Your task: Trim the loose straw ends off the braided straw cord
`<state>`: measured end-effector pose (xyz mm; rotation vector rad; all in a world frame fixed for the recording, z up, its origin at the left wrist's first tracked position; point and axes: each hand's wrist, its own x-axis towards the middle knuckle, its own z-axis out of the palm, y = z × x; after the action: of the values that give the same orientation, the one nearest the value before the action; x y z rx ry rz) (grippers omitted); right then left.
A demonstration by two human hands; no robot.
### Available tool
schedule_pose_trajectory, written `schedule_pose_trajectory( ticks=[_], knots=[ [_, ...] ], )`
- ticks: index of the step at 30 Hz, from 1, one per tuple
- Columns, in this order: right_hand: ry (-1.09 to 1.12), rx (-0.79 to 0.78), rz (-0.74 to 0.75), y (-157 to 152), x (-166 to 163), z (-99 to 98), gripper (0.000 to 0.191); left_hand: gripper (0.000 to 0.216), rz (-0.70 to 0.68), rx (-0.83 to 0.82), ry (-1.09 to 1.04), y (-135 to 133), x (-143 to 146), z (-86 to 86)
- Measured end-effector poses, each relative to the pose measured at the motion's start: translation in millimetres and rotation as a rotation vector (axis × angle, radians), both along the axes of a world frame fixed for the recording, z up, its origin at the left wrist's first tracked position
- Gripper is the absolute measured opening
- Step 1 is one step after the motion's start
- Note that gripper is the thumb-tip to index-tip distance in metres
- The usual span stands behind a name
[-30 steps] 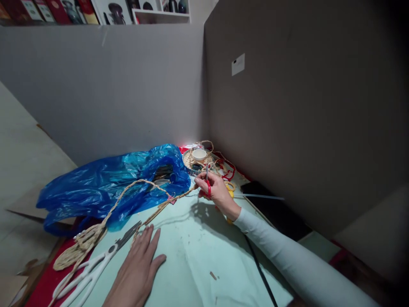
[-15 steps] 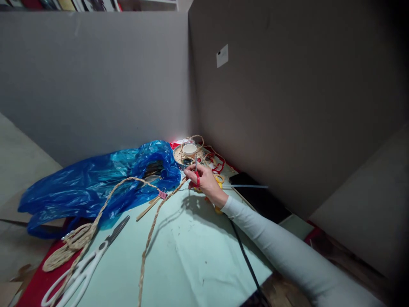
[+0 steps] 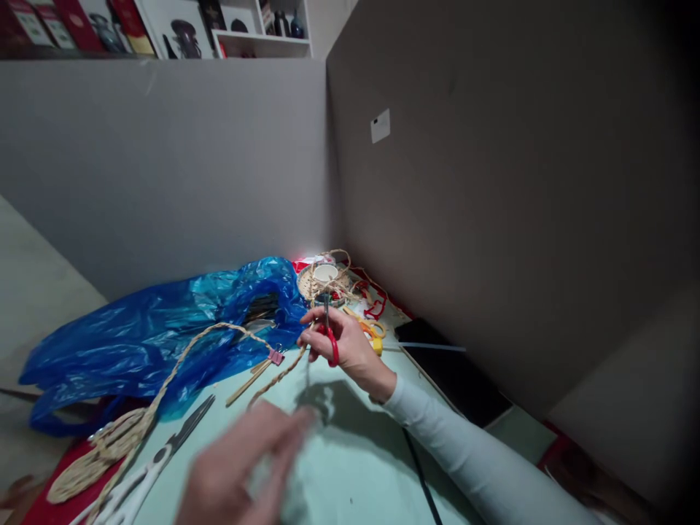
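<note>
My right hand point(image 3: 344, 346) grips small red-handled scissors point(image 3: 330, 341), blades pointing up, just in front of a woven straw coaster. A braided straw rope point(image 3: 208, 339) arcs from beside that hand over the blue plastic bag point(image 3: 158, 328) down to a coiled braid point(image 3: 92, 459) at the lower left. A pink binder clip point(image 3: 276, 356) pinches the rope near a wooden stick. My left hand point(image 3: 240, 467) is blurred, raised above the pale green mat point(image 3: 355, 452), fingers spread, holding nothing.
Large white-handled scissors point(image 3: 147, 467) lie at the lower left. A white cup point(image 3: 326, 273) sits on the straw coaster in the corner, with red cord and yellow-handled scissors point(image 3: 373, 329) beside it. Grey partition walls close the back and right. A black cable point(image 3: 421, 474) runs along my right sleeve.
My left hand, out of view half a second ago, has come back in, lifted and moving. My right hand with the red scissors has drawn slightly towards me, and the camera has shifted.
</note>
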<state>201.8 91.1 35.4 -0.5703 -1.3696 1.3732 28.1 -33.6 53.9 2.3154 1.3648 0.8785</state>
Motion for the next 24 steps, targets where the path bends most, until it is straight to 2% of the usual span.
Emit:
schedule_pose_trajectory(
  ticks=[1,2,3,5,8,10,12,15,18,24],
  knots=[
    [0.013,0.007,0.029,-4,-1,2.1,0.03,0.016,0.182,-0.054,-0.156,12,-7,12.9],
    [0.027,0.013,0.053,-8,-2,3.8,0.03,0.012,0.308,-0.131,-0.341,24,-11,23.4],
    [0.039,0.018,0.075,-11,-3,5.1,0.032,0.015,0.304,-0.201,-0.391,36,-13,30.8],
    [0.058,0.029,0.103,-15,-4,6.4,0.034,0.023,0.197,-0.399,-0.45,53,-11,35.9],
    [0.07,0.056,0.125,-17,-2,6.6,0.034,0.034,-0.001,-0.679,-0.512,64,0,26.4],
    [0.069,0.071,0.146,-15,1,6.9,0.036,0.035,-0.023,-0.766,-0.56,67,5,17.1],
    [0.073,0.073,0.157,-12,3,7.7,0.04,0.032,0.014,-0.785,-0.592,68,6,10.6],
    [0.111,0.059,0.076,-9,5,9.1,0.037,0.035,0.09,-0.755,-0.606,69,1,8.3],
    [0.143,0.042,0.007,-6,6,9.1,0.032,0.036,0.171,-0.684,-0.6,64,-4,13.6],
    [0.194,0.012,0.058,-10,6,10.9,0.028,0.032,0.286,-0.58,-0.596,45,4,31.1]
  ],
)
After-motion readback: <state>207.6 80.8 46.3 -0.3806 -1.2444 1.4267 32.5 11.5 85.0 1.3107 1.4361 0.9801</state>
